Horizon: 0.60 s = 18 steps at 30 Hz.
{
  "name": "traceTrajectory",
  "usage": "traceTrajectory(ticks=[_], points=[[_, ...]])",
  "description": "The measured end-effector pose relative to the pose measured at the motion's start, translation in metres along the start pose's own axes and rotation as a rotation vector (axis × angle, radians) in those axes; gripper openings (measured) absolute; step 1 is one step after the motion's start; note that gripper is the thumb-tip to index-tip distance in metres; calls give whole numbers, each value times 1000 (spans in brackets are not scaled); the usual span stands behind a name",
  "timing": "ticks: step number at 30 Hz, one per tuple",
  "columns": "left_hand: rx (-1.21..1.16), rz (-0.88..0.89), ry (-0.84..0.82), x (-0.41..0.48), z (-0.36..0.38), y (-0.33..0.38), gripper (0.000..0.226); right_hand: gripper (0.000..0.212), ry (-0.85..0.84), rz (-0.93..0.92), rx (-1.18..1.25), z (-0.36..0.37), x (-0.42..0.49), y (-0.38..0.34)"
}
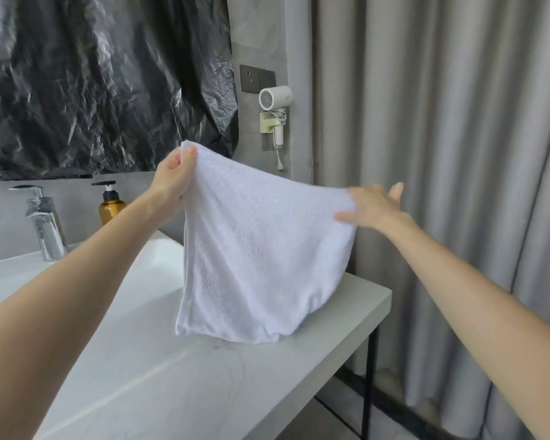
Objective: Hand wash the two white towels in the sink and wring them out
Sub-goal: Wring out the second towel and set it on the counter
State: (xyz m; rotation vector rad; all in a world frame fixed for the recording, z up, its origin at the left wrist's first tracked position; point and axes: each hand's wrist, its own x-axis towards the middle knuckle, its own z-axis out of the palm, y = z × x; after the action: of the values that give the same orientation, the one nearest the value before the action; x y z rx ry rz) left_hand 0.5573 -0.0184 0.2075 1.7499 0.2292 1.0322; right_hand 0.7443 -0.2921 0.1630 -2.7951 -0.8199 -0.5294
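Observation:
One white towel (261, 249) hangs spread above the right end of the grey counter (346, 312), its lower edge resting on the counter top. My left hand (172, 179) pinches the towel's upper left corner and holds it highest. My right hand (375, 204) is at the upper right corner, thumb laid over the front of the cloth and the other fingers stretched straight behind it; this hand is blurred. The white sink basin (134, 287) lies to the left, under my left forearm. I see no second towel.
A chrome faucet (45, 223) stands at the back left of the sink, with an amber pump bottle (110, 204) beside it. Black plastic sheeting (102, 81) covers the wall above. A white hair dryer (275, 100) hangs on the wall. Grey curtains (442, 154) close off the right.

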Motion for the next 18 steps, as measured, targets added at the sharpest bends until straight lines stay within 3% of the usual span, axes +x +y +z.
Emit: traceTrajectory(ticks=[3, 6, 9, 12, 16, 18], points=[[-43, 22, 107, 10, -4, 15, 29, 33, 373, -2, 141, -32, 11, -1], [-26, 30, 158, 20, -5, 32, 31, 52, 707, 39, 218, -54, 21, -1], [25, 130, 192, 31, -2, 39, 28, 64, 882, 58, 75, -66, 26, 4], [47, 155, 236, 40, 2, 40, 30, 29, 887, 42, 18, -79, 33, 9], [259, 76, 212, 46, -4, 30, 35, 22, 593, 45, 683, -94, 29, 13], [210, -37, 173, 45, -3, 19, 24, 18, 483, 73, 752, -88, 25, 12]])
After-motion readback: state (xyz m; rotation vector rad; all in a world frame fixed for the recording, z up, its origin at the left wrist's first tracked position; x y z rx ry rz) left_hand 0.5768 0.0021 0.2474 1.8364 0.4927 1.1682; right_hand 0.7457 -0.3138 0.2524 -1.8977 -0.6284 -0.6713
